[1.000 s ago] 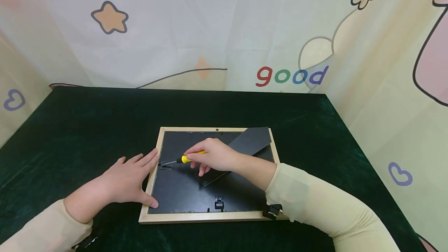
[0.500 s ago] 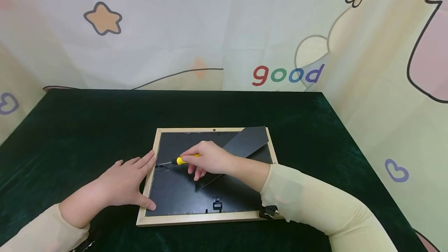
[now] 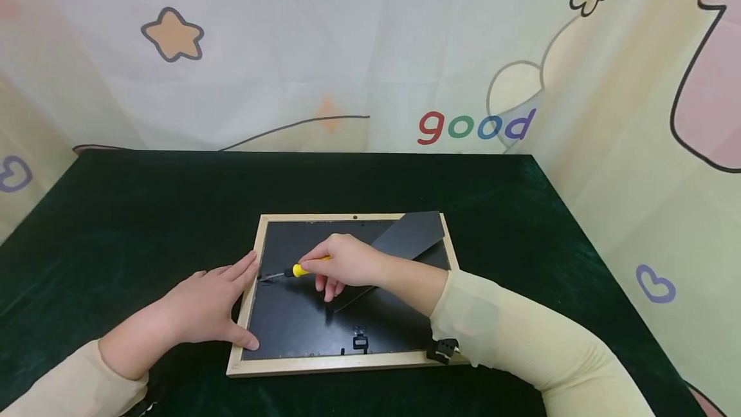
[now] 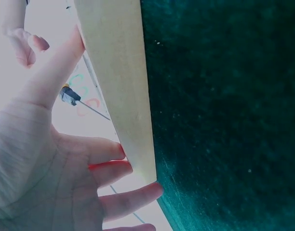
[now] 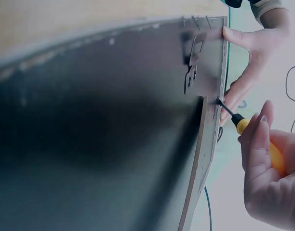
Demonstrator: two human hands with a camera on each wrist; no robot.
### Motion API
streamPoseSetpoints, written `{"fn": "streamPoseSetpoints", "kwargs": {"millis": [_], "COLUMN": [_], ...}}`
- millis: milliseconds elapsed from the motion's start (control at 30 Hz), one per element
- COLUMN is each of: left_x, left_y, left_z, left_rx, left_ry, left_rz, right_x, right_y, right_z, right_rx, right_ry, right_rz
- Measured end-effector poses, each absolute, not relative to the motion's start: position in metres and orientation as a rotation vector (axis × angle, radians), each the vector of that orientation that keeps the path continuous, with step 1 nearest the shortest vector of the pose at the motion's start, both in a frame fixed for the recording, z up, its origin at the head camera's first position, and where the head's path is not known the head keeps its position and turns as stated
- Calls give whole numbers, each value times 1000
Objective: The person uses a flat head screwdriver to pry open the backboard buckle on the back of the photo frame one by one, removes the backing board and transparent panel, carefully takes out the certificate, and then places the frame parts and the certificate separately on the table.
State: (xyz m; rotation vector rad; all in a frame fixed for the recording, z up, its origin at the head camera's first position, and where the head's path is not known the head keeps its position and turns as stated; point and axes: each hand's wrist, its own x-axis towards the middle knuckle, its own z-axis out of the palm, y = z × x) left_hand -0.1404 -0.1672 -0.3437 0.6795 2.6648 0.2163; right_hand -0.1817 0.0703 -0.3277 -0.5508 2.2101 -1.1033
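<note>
A picture frame (image 3: pixel 324 365) with a pale wooden border lies face down, its black backing board (image 3: pixel 301 327) upward. My left hand (image 3: pixel 208 307) rests along the frame's left border, fingers spread, thumb over the lower corner area. My right hand (image 3: pixel 350 261) pinches a screwdriver (image 3: pixel 298 270) by its yellow and black handle. In the right wrist view the tip of the screwdriver (image 5: pixel 240 122) meets a small dark fitting at the board's edge, close to my left fingers. The left wrist view shows the left hand (image 4: pixel 60 159) touching the border, with the screwdriver's metal shaft (image 4: pixel 93 110) beyond it.
A black stand leg (image 3: pixel 412 237) slants across the backing, partly under my right forearm. A metal hanger (image 3: pixel 360 341) sits near the board's front edge. Dark green cloth (image 3: pixel 173 198) covers the table; a printed curtain (image 3: pixel 278 50) stands behind it.
The head view has shifted slightly. The screwdriver's tip stays at the left inner edge of the frame, with only a small movement toward me. My left hand keeps its place on the border.
</note>
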Motion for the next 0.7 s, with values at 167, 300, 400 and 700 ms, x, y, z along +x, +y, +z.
{"fn": "streamPoseSetpoints", "kwargs": {"millis": [167, 300, 400, 700], "left_x": [-140, -141, -142, -140], "left_y": [-168, -168, -168, -168], "left_z": [-344, -345, -345, -345], "left_rx": [698, 702, 694, 713], "left_ry": [2667, 2677, 2677, 2682], "left_rz": [223, 223, 223, 241], "right_x": [-181, -183, -183, -185], "right_y": [69, 68, 67, 64], "right_z": [-326, -327, -327, -324], "right_rx": [-527, -538, -548, -556], "right_ry": [2208, 2221, 2219, 2244], "right_rz": [-1106, -1112, -1103, -1056]}}
